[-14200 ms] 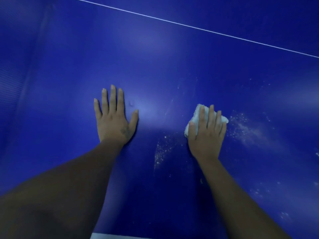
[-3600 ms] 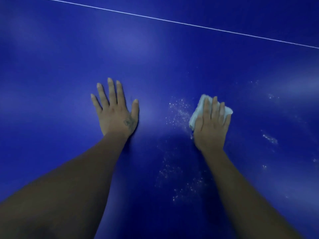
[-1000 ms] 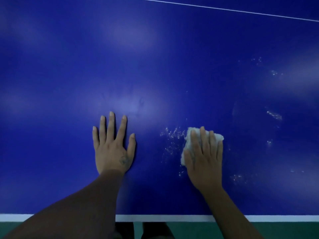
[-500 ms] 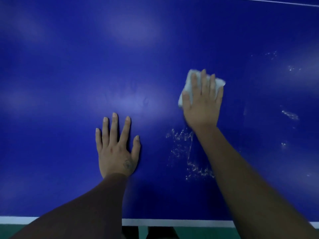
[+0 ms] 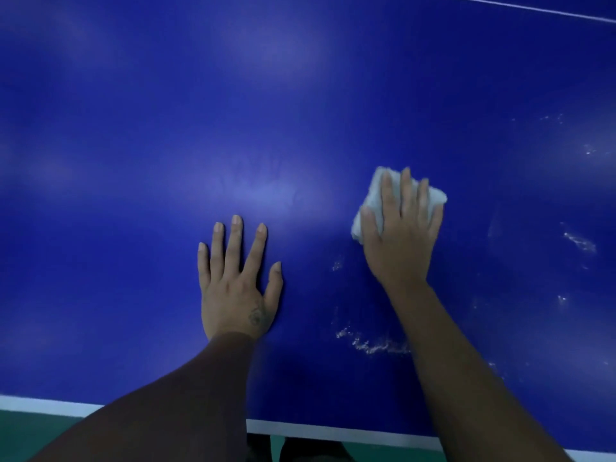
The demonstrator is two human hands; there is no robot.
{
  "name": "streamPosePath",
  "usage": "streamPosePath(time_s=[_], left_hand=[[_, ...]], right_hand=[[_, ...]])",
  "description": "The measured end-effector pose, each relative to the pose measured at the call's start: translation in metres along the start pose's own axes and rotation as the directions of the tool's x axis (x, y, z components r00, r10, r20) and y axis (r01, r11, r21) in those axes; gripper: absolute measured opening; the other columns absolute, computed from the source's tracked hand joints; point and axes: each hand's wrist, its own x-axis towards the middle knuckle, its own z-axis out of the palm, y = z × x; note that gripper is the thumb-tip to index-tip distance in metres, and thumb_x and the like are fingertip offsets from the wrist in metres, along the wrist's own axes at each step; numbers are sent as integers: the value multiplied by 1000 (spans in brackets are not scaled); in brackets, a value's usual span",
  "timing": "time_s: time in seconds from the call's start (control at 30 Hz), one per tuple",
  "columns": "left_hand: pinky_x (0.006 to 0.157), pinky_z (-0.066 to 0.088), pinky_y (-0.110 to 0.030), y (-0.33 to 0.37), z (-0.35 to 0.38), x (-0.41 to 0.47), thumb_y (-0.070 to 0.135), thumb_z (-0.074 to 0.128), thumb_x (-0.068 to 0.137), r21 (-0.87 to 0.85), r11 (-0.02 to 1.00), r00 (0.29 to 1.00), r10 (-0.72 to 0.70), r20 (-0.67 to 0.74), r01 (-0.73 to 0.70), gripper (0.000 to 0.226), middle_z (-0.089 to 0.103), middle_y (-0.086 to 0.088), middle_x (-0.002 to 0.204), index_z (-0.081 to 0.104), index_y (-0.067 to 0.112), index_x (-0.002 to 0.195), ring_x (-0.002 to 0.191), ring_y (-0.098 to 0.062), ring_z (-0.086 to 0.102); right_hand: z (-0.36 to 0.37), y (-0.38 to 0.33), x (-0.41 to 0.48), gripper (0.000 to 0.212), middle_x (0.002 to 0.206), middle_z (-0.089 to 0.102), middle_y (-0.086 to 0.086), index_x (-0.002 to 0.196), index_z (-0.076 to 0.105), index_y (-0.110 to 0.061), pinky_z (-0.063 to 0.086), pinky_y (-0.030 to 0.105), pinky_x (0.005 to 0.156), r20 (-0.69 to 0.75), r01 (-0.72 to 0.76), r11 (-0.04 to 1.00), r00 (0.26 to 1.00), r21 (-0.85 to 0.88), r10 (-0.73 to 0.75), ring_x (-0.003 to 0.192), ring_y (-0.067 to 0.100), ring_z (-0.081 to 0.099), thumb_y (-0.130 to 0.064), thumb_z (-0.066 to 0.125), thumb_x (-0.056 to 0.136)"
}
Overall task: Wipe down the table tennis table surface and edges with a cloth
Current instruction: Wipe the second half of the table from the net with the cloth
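Note:
The blue table tennis table (image 5: 166, 135) fills the view. My left hand (image 5: 236, 281) lies flat on it with fingers spread, palm down. To its right, my right hand (image 5: 401, 235) presses a folded white cloth (image 5: 373, 203) onto the surface with straight fingers; the cloth shows past the fingertips and by the thumb. White dust streaks (image 5: 370, 345) lie on the table just below and left of my right forearm, and more specks (image 5: 578, 240) sit further right.
The table's white near edge (image 5: 316, 430) runs along the bottom, with green floor (image 5: 33, 435) beyond it and dark shoes (image 5: 300, 450) below. A thin white line (image 5: 533, 8) crosses the top right corner.
Over the last second my right hand pushed the cloth away from the near edge, then drew it back a little. The dust streak near the edge got smeared. My left hand stayed planted.

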Motion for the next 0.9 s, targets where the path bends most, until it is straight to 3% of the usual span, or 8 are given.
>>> streamPosePath(time_s=[0.07,0.13,0.27,0.37,0.53,0.7,0.9], left_hand=[[133,13,-61,1,0,0,55,39,110,5,1000,1000,-2,-1,2,65,15,-4,181,32,30,170,168,-30,7],[132,14,-61,1,-1,0,54,40,110,4,1000,1000,1,-8,-1,65,16,-4,180,32,29,170,168,-30,7],[133,14,-61,1,0,0,53,42,110,3,1000,1000,-1,-27,1,65,18,-5,180,33,29,169,168,-31,9],[133,12,-60,1,0,0,54,40,110,5,1000,1000,8,-29,-8,65,17,-4,180,32,29,170,168,-31,9],[133,13,-60,2,1,-1,54,40,110,3,1000,999,1,-39,-1,65,18,-4,180,32,29,170,168,-30,9],[134,10,-58,-1,2,-3,56,37,110,13,1000,999,5,-32,-5,65,18,-3,180,31,30,170,168,-29,8],[135,7,-56,0,-1,-5,55,36,110,-13,1000,1000,7,-16,-7,65,15,-3,181,31,32,170,168,-30,7]], right_hand=[[3,-20,20,64,181,14,5,174,13,-30,10,64,131,16,6,1000,1000,4,-6,168,31,9,-53,24,115],[8,-36,7,65,182,11,5,174,11,-29,8,63,132,25,113,993,993,-18,-113,168,31,7,-53,24,115],[16,-33,-107,66,183,4,2,174,12,-29,9,64,133,123,385,923,915,23,-385,168,32,4,-52,29,115],[11,-13,-169,65,182,8,-1,174,17,-31,11,62,132,189,445,892,872,73,-451,168,29,8,-53,35,115],[5,-7,-107,66,182,7,-1,174,10,-30,10,61,134,190,517,855,836,43,-515,168,28,6,-53,30,115],[-1,22,-16,66,182,6,0,174,2,-31,7,63,132,105,336,936,940,-101,-326,169,28,4,-57,20,116],[-15,59,-29,66,182,5,-4,174,9,-33,-4,58,135,68,66,998,996,-9,-65,169,24,1,-58,22,114]])
